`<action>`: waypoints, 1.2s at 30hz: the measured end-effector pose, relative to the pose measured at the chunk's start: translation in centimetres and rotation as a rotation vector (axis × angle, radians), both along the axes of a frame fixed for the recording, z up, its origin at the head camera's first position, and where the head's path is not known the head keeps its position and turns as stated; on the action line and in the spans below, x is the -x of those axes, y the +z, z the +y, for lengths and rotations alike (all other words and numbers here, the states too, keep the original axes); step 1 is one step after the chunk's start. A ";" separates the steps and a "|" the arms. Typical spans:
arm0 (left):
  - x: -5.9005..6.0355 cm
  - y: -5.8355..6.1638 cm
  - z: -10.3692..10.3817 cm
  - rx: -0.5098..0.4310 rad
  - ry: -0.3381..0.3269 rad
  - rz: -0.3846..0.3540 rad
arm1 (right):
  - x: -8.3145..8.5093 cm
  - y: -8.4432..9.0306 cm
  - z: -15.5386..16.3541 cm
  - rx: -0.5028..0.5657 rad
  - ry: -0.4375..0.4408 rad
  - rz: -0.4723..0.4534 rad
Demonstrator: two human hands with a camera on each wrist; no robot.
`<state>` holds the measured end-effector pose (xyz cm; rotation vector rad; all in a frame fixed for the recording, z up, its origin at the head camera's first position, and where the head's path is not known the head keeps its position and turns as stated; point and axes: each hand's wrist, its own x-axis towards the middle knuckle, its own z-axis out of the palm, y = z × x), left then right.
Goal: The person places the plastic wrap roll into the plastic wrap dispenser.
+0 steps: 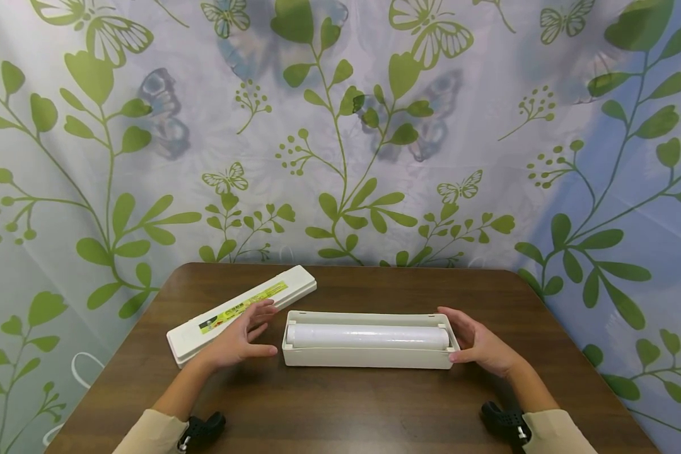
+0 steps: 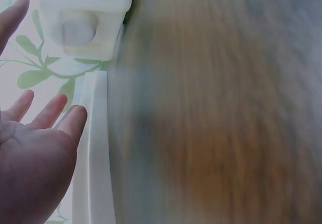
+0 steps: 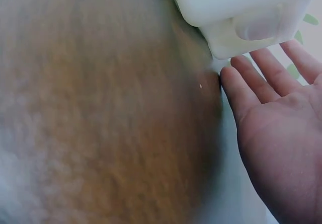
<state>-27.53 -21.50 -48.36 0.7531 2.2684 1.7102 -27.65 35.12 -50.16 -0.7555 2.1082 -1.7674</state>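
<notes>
A white open box (image 1: pixel 369 359) lies lengthwise on the table, holding a white roll (image 1: pixel 369 337) that looks like plastic wrap. My right hand (image 1: pixel 482 345) is at the box's right end, its thumb by the front corner and fingers by the back corner. In the right wrist view its fingers look straight beside the box end; firm contact is hard to tell. My left hand (image 1: pixel 235 340), fingers loosely spread and holding nothing, hovers left of the box, apart from it. Behind that hand, a long white lid (image 1: pixel 190 337) with a yellow-green label lies slantwise, partly hidden.
The brown wooden table (image 1: pixel 363 403) ends just behind the lid and box. A curtain (image 1: pixel 340 157) with green leaves and butterflies hangs behind it. Black bands (image 1: pixel 201 430) sit at both wrists. A white cord (image 1: pixel 79 369) shows past the left edge.
</notes>
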 end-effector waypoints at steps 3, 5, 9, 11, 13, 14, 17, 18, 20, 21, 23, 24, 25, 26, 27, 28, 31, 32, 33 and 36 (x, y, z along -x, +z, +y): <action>-0.3 0.1 -0.5 -0.004 0.042 0.031 | 0.0 0.0 -0.1 0.005 0.017 0.001; -0.6 0.2 -0.9 -0.002 0.069 0.046 | 0.0 0.0 -0.1 0.009 0.023 0.002; -1.1 0.5 -1.7 0.017 0.123 0.059 | -0.1 0.0 -0.1 0.016 0.025 0.002; -1.3 0.6 -2.2 0.023 0.148 0.067 | -0.1 0.0 -0.1 0.016 0.026 0.005; -1.6 0.8 -2.7 0.020 0.169 0.077 | -0.1 -0.1 -0.2 0.017 0.021 0.001; -1.7 0.8 -2.8 0.018 0.181 0.085 | -0.1 -0.1 -0.2 0.017 0.021 0.002; -2.0 0.9 -3.4 0.008 0.214 0.109 | -0.1 -0.3 -0.2 0.011 0.007 -0.001; -2.1 1.0 -3.6 0.004 0.222 0.119 | -0.1 -0.3 -0.2 0.010 0.004 0.000; -2.3 1.0 -4.0 -0.001 0.233 0.138 | -0.1 -0.4 -0.2 0.002 -0.007 0.001; -2.3 1.0 -4.2 -0.004 0.234 0.142 | -0.1 -0.4 -0.2 -0.002 -0.013 0.001; -2.5 1.0 -4.6 -0.003 0.241 0.146 | -0.2 -0.3 -0.2 -0.007 -0.022 -0.001; -2.5 1.0 -4.8 0.004 0.246 0.145 | -0.2 -0.3 -0.3 -0.010 -0.026 -0.004; -2.6 1.0 -5.0 0.005 0.248 0.145 | -0.2 -0.3 -0.3 -0.011 -0.029 -0.008; -2.6 1.0 -5.2 0.008 0.252 0.150 | -0.3 -0.3 -0.4 -0.010 -0.030 -0.010; -2.6 1.0 -5.4 0.013 0.257 0.156 | -0.3 -0.2 -0.4 -0.010 -0.032 -0.012; -2.7 1.0 -5.6 0.017 0.265 0.165 | -0.4 -0.2 -0.4 -0.011 -0.033 -0.015; -3.0 1.1 -6.0 0.025 0.288 0.200 | -0.5 -0.3 -0.5 -0.016 -0.044 -0.019; -3.1 1.2 -6.1 0.028 0.297 0.214 | -0.5 -0.3 -0.5 -0.017 -0.047 -0.020; -3.2 1.2 -6.3 0.030 0.306 0.226 | -0.5 -0.3 -0.5 -0.021 -0.050 -0.020; -3.5 1.3 -6.8 0.017 0.324 0.258 | -0.5 -0.4 -0.5 -0.024 -0.054 -0.026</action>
